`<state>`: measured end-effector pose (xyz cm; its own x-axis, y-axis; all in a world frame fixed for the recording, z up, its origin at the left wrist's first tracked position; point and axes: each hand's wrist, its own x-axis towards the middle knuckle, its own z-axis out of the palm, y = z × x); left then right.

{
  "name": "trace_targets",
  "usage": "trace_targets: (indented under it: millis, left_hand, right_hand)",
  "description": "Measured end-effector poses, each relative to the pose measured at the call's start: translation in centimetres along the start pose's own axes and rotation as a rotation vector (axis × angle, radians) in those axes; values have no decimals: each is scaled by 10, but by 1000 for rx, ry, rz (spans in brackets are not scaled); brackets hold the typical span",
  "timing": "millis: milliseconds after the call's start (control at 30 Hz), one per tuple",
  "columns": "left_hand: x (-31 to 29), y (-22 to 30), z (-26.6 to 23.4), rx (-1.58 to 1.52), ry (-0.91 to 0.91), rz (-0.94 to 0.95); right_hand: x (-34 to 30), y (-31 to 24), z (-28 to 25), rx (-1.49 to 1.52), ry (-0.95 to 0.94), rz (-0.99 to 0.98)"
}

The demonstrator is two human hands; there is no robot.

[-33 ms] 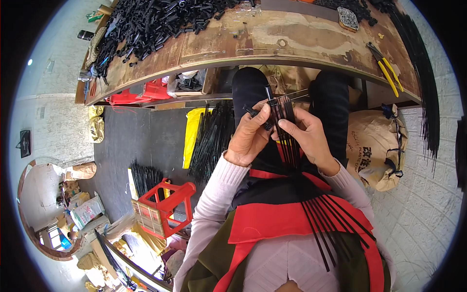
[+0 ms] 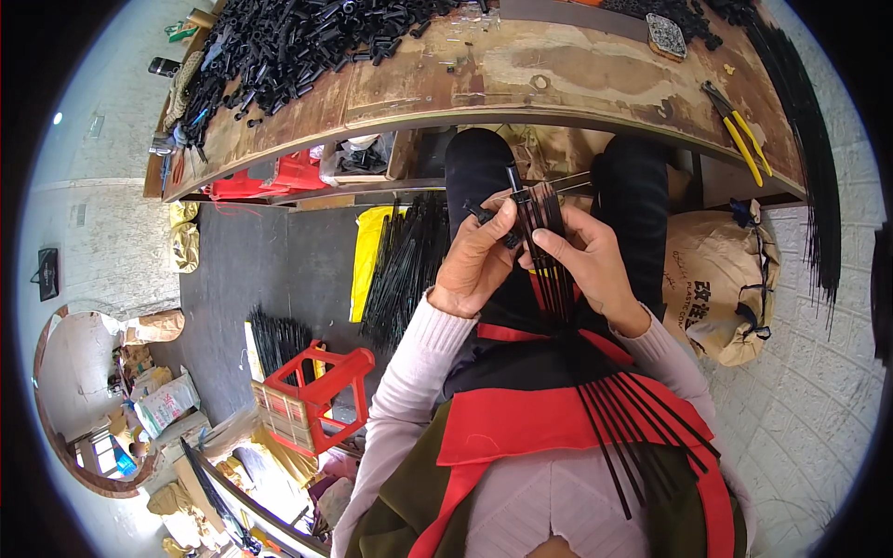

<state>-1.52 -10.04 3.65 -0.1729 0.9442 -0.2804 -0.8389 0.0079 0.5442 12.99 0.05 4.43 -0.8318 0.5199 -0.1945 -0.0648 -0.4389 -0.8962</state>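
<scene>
Above my lap, both hands hold a bundle of thin black umbrella ribs (image 2: 547,284). A short black rod (image 2: 513,177) sticks up at the bundle's upper end. My left hand (image 2: 473,265) is closed at the bundle's left side, thumb and fingers pinching near its top. Small dark plastic pieces (image 2: 480,213) show beside that thumb; their exact kind is unclear. My right hand (image 2: 595,265) is closed on the ribs from the right, its thumb across them. Thin black rods (image 2: 619,442) fan out toward me over my red and black apron (image 2: 521,423).
A worn wooden table (image 2: 419,88) spans the front, bearing a heap of black plastic tubes (image 2: 307,46) and yellow-handled pliers (image 2: 741,139). More black ribs (image 2: 395,279) lie left, near a red stool (image 2: 316,395). Right of my legs stands a brown sack (image 2: 716,279).
</scene>
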Motion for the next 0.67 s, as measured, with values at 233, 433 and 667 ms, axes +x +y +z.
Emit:
trace_targets:
  millis: [233,433,667]
  left_hand:
    - [5,-6,0,23,7,42]
    - [3,-5,-2,108,59,89]
    - [-7,-5,1,135,163,130]
  right_hand:
    - [5,3,-5,62,-16,39]
    - [10,1,-8,201,-112,95]
    - [11,-5,-9,194,-170,160]
